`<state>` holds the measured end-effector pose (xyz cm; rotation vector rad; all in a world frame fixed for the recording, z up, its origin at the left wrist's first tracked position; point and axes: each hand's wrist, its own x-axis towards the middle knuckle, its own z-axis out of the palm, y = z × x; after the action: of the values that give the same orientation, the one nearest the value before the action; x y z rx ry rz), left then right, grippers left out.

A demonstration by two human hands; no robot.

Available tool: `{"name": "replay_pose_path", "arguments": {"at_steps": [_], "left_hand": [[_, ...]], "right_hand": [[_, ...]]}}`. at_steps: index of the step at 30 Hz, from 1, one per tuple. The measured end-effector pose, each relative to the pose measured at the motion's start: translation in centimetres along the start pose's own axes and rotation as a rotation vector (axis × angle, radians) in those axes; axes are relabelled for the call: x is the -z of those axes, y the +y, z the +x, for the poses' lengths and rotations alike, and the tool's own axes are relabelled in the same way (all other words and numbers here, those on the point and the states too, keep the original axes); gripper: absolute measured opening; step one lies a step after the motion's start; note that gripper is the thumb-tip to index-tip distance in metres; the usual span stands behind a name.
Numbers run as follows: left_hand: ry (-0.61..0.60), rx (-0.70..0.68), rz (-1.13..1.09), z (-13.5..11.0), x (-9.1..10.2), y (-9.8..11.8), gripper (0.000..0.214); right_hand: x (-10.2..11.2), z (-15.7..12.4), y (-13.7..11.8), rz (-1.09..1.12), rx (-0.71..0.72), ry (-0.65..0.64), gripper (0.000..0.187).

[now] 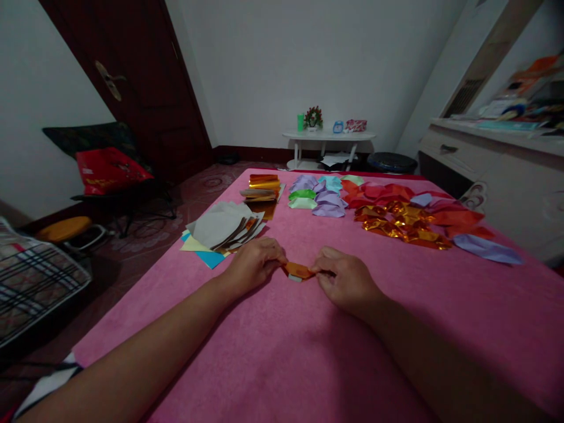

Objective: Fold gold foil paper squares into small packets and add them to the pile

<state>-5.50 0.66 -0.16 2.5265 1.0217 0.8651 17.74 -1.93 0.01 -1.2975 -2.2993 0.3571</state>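
Note:
A small folded piece of orange foil paper [298, 271] lies low over the pink tablecloth [282, 352], held at both ends. My left hand [253, 264] pinches its left end with closed fingers. On the other end, my right hand [346, 279] is closed in a pinch, thumb on top. A pale edge shows under the paper's left side.
A loose stack of square sheets [224, 230] lies at the left, with gold foil sheets [263, 188] behind it. Folded purple and green pieces [319, 198] and red and gold folded pieces [403, 220] fill the far right. A white side table [328, 138] stands beyond.

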Motion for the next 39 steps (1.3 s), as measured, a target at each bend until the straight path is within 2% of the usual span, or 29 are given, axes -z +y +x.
{"name": "replay_pose_path", "arguments": {"at_steps": [5,10,15,20,22,24,27,29,32,36,39], "left_hand": [[-0.092,-0.047,0.129,-0.3,0.7,0.2,0.028],[-0.114,-0.032,0.139,-0.5,0.8,1.0,0.032],[-0.113,-0.028,0.094,-0.7,0.6,1.4,0.032],[-0.095,-0.022,0.033,-0.7,0.2,1.0,0.030],[-0.068,0.031,-0.036,-0.5,0.0,1.1,0.021],[-0.042,0.167,-0.182,-0.3,-0.2,1.4,0.018],[-0.019,0.389,-0.482,0.0,-0.4,2.1,0.025],[-0.013,0.473,-0.637,0.1,-0.4,2.4,0.029],[0.000,0.544,-0.719,0.2,-0.5,2.4,0.035],[0.041,0.590,-0.658,0.3,-0.9,2.4,0.043],[0.122,0.587,-0.732,0.4,-1.3,2.5,0.029]], "right_hand": [[0.7,-0.1,-0.9,-0.128,0.000,-0.067,0.019],[0.8,-0.1,-1.3,-0.192,0.011,-0.083,0.016],[0.8,-0.1,-1.5,-0.162,-0.009,-0.080,0.020],[0.1,-0.1,-0.9,-0.096,0.046,-0.028,0.020],[-0.6,0.0,-0.4,0.005,0.014,0.014,0.019],[-1.2,0.1,0.2,0.195,-0.081,0.051,0.018],[-1.5,0.3,0.4,0.547,-0.193,0.095,0.022],[-1.3,0.4,0.2,0.714,-0.220,0.107,0.025],[-0.6,0.6,-0.5,0.848,-0.269,0.099,0.029],[-0.2,0.6,-0.8,0.963,-0.321,0.072,0.028],[-0.1,0.7,-0.6,1.004,-0.370,0.052,0.025]]}}
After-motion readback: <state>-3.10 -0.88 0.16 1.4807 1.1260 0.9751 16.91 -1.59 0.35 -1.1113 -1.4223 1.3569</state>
